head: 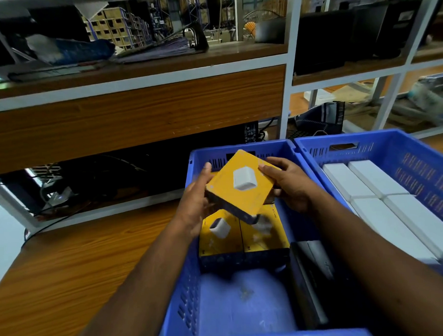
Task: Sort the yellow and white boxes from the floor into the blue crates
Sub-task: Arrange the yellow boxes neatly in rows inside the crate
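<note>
Head view. We see both hands holding one yellow box [238,184] above the left blue crate [193,244]. The box is tilted, its yellow face with a printed white cube turned up toward the camera. The left hand [195,201] grips its left edge, fingers [206,168] curled round the far corner; the right hand [290,184] grasps its right edge, thumb on the top face.

Under it, inside the same crate, we note two more yellow boxes [243,235] lying flat, side by side and touching, toward the far half. A dark box [307,278] stands on edge against the crate's right wall; the near floor of the crate is bare.

The right blue crate [416,166] touches the left one and holds white boxes [374,200] packed flat in rows.

Both crates sit on a wood-grain surface [80,260]. Behind it stands a shelf unit [138,105] with blurred clutter.
</note>
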A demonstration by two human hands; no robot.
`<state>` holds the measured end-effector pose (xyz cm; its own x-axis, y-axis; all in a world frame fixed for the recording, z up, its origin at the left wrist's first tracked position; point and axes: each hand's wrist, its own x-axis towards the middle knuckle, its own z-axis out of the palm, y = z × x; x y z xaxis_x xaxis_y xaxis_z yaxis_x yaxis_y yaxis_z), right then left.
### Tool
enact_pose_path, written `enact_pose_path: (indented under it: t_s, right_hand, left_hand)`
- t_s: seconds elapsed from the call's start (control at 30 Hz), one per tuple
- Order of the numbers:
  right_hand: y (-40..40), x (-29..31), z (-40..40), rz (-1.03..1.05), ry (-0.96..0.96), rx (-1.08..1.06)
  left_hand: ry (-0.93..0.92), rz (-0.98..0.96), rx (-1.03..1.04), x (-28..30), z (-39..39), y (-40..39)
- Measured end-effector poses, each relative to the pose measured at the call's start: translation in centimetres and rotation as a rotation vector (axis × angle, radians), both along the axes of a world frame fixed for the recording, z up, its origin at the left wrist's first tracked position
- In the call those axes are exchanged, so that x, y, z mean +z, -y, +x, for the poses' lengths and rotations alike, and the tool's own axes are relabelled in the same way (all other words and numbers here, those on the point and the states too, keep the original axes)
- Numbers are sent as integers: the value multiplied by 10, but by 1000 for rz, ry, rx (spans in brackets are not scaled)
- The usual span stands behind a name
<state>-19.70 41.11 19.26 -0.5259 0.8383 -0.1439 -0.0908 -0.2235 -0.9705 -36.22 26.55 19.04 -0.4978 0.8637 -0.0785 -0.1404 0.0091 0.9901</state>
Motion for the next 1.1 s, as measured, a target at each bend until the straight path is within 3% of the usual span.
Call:
enact_pose_path:
  t_s: [0.1,0.23,0.4,0.57,0.7,0.83,0.93,1.1]
  right_hand:
    - [1,-1,-1,-95,-64,-75]
    - [10,6,-1,-163,-29,54]
    - [10,7,0,-134,0,61]
    - [10,6,6,39,323,189]
    - [15,0,2,-101,390,363]
    - [26,-7,0,-129,478,437]
    - [37,-18,-5,-134,604,431]
    - [50,-26,-20,-12,809,411]
  left_hand:
    - [44,24,-6,1,1,0]
    - [58,40,54,-3,1,-1]
    - [3,97,128,-8,-6,-5]
    - [-68,92,181,-11,-9,-6]
    - [-167,105,203,-6,-6,-6]
    - [-306,193,421,-4,-12,-4]
    - [-238,197,525,-6,-17,-3]
    - [-189,208,513,-9,-19,-5]
